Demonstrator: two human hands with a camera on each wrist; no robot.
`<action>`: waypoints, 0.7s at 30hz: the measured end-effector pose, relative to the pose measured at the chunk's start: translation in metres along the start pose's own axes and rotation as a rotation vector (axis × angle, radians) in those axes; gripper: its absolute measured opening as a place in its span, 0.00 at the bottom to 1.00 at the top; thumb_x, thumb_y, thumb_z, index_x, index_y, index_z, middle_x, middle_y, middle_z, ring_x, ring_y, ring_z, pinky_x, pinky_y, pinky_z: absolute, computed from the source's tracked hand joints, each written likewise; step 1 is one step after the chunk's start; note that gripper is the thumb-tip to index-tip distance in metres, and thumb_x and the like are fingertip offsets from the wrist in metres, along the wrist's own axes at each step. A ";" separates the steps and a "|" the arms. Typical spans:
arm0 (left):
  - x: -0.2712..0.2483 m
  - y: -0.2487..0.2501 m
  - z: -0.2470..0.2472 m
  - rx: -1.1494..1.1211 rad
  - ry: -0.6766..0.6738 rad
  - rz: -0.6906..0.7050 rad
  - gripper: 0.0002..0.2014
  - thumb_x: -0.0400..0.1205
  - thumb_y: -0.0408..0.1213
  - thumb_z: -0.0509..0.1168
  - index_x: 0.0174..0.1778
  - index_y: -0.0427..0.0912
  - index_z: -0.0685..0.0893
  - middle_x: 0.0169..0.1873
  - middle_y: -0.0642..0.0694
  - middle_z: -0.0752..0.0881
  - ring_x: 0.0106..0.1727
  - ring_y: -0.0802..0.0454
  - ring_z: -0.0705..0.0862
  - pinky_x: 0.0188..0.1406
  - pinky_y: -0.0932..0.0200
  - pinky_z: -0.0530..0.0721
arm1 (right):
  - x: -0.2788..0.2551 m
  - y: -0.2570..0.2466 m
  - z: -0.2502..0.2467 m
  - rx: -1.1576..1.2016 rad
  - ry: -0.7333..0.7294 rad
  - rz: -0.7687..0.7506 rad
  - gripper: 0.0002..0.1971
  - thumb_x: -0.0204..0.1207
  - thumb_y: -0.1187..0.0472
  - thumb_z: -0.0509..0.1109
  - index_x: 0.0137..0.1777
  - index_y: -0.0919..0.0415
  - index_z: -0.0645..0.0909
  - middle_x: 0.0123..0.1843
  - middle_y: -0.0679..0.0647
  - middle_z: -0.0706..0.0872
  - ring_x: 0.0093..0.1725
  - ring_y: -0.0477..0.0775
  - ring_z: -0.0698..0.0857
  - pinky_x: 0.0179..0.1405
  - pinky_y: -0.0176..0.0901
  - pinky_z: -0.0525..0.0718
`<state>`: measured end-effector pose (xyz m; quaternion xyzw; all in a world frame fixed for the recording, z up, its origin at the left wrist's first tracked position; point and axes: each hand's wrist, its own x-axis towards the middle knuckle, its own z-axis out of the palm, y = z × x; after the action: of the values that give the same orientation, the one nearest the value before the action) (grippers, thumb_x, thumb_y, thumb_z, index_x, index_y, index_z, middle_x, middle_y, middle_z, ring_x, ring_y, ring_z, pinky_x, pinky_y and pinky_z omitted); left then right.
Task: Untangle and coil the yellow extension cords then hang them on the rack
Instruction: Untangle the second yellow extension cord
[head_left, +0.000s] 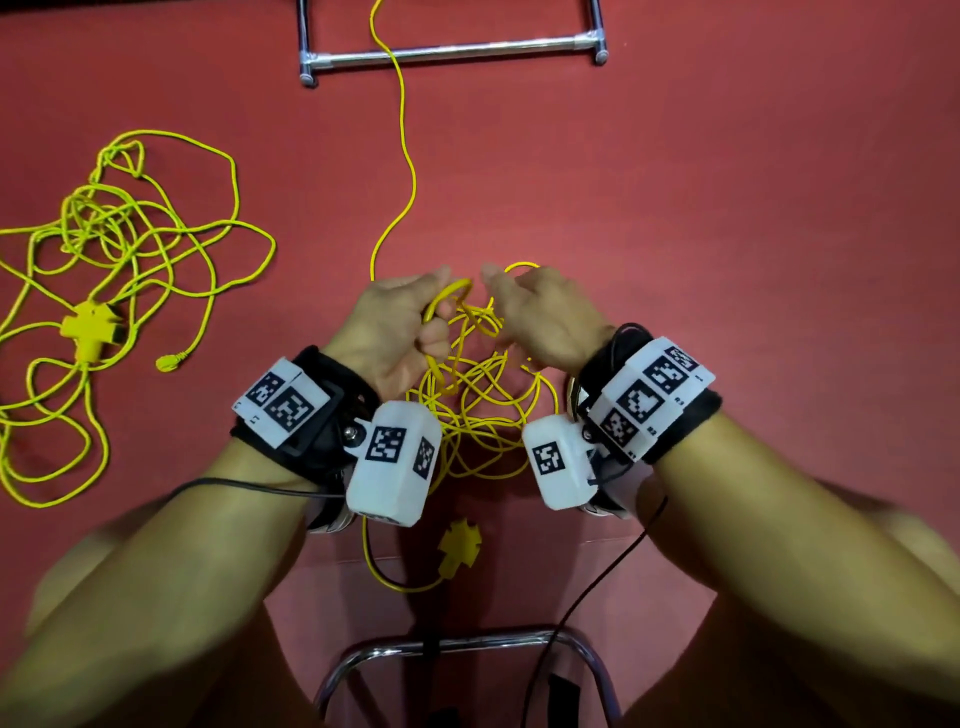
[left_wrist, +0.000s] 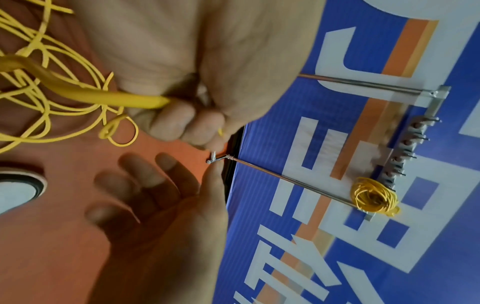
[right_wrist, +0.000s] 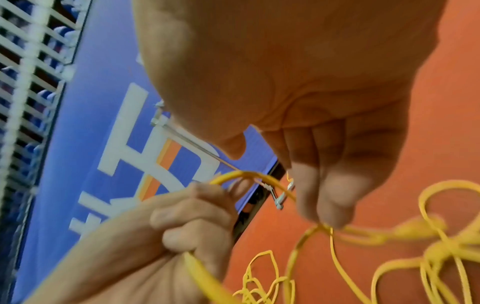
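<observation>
A: Where are the yellow extension cords?

B: One tangled cord (head_left: 483, 405) hangs in loose loops between both hands, a strand trailing up across the red floor over the rack's base bar (head_left: 452, 52). Its cross-shaped socket (head_left: 460, 545) lies below.

A: Others?

B: A second tangle (head_left: 119, 244) sprawls far left. A coiled cord (left_wrist: 374, 194) hangs on the rack.

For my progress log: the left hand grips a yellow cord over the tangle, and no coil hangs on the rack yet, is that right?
Not quite: one yellow coil already hangs on the rack, as the left wrist view shows. The left hand does grip a yellow cord over the tangle.
</observation>
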<state>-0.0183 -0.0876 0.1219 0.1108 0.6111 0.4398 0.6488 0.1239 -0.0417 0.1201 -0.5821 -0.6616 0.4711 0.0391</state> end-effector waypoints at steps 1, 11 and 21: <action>-0.002 0.000 0.001 0.002 -0.043 -0.015 0.11 0.89 0.35 0.60 0.40 0.38 0.79 0.22 0.49 0.76 0.16 0.60 0.67 0.15 0.69 0.63 | 0.001 -0.001 0.005 0.111 -0.006 0.042 0.32 0.79 0.34 0.58 0.40 0.66 0.82 0.41 0.64 0.91 0.42 0.66 0.88 0.52 0.65 0.86; -0.011 0.006 0.005 0.006 -0.138 -0.158 0.06 0.85 0.39 0.60 0.49 0.42 0.80 0.40 0.43 0.81 0.36 0.49 0.86 0.37 0.51 0.90 | 0.002 -0.010 0.005 0.904 0.073 -0.012 0.16 0.74 0.84 0.64 0.53 0.63 0.79 0.42 0.56 0.86 0.29 0.47 0.84 0.25 0.39 0.81; 0.017 0.020 -0.028 -0.396 0.243 0.054 0.20 0.91 0.53 0.52 0.39 0.44 0.73 0.32 0.45 0.86 0.33 0.47 0.90 0.39 0.51 0.87 | -0.018 -0.013 -0.003 -0.091 -0.234 -0.110 0.13 0.77 0.64 0.66 0.31 0.62 0.76 0.29 0.55 0.76 0.32 0.54 0.79 0.29 0.46 0.78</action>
<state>-0.0544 -0.0753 0.1172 -0.0561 0.5833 0.5785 0.5673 0.1220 -0.0525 0.1392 -0.4872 -0.7133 0.5023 -0.0390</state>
